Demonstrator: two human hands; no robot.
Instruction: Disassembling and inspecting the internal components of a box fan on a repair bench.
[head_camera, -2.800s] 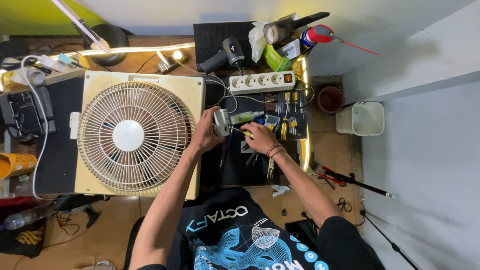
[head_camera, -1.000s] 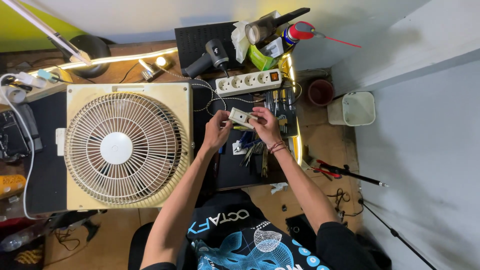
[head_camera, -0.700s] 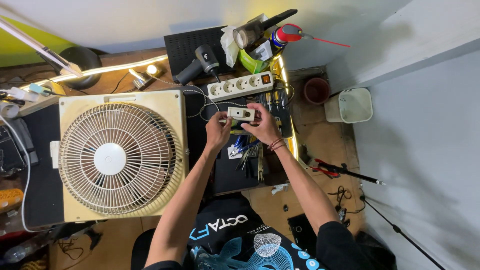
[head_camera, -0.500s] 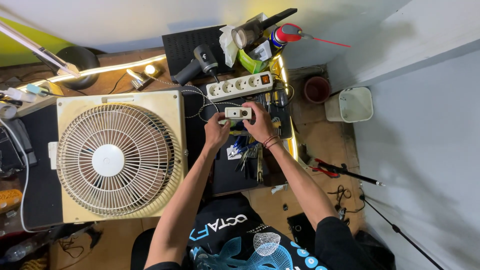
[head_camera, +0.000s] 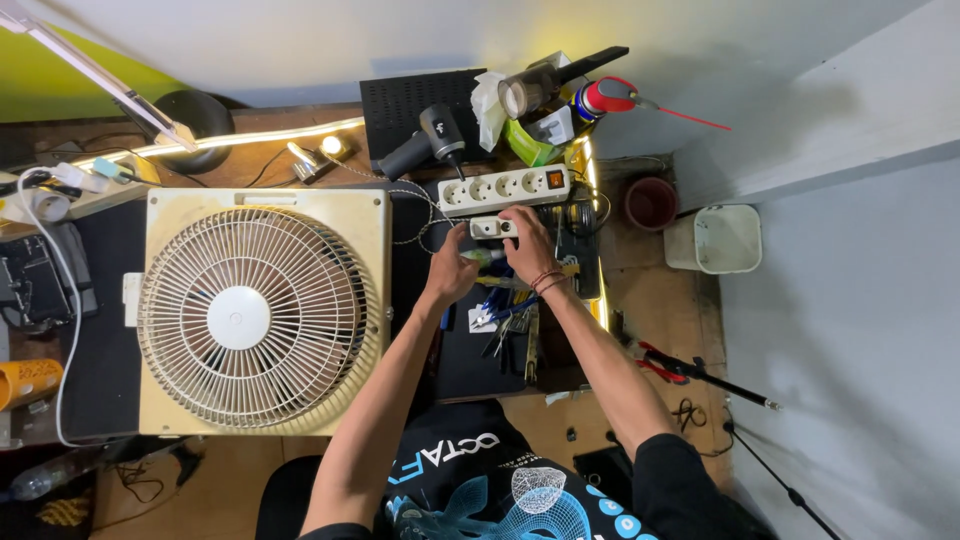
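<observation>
Two hands gripped a small white socket block (head_camera: 492, 228), left hand (head_camera: 450, 272) and right hand (head_camera: 527, 243) at its ends, white power strip (head_camera: 504, 187) just beyond, box fan (head_camera: 262, 310) alongside.

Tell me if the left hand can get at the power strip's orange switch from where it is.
Probably yes. The left hand sits just below the white power strip, but the small white part it helps hold and the right hand lie toward the orange switch.

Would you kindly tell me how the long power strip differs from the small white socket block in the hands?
The long power strip lies untouched on the bench; the small socket block is held by both hands. The strip is longer and has an orange switch; the block shows none. Both are white.
</observation>
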